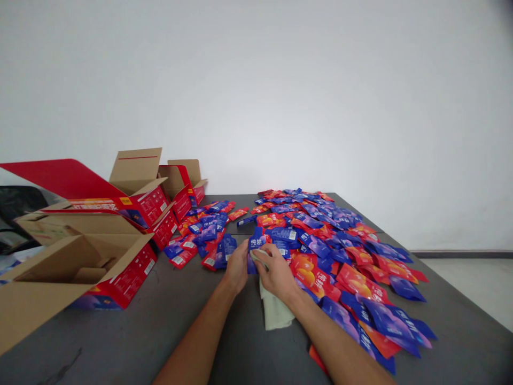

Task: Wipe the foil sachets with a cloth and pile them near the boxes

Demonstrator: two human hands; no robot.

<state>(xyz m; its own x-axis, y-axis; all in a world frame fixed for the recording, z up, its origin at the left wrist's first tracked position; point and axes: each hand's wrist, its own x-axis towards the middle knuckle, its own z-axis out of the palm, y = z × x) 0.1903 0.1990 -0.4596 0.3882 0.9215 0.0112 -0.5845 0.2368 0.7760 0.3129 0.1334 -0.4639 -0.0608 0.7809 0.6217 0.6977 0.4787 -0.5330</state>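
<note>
In front of me a blue-purple pouch (256, 244) with white characters is held upright between my two hands. My left hand (238, 266) grips the pouch by its left edge. A pale green cloth (276, 313) is bunched in my right hand (277, 270), whose closed fingers press it against the pouch's front. The rest of the cloth hangs down towards the table. Just right of my hands spreads a large heap of red and blue pouches (312, 272). A smaller pile of such pouches (209, 227) lies to the left.
Open red cardboard boxes stand along the left side: a near box (132, 272) with its flaps out, and others (150, 206) behind it. The dark table (160, 342) ends at a pale wall (280, 96). A black chair (18, 208) shows at far left.
</note>
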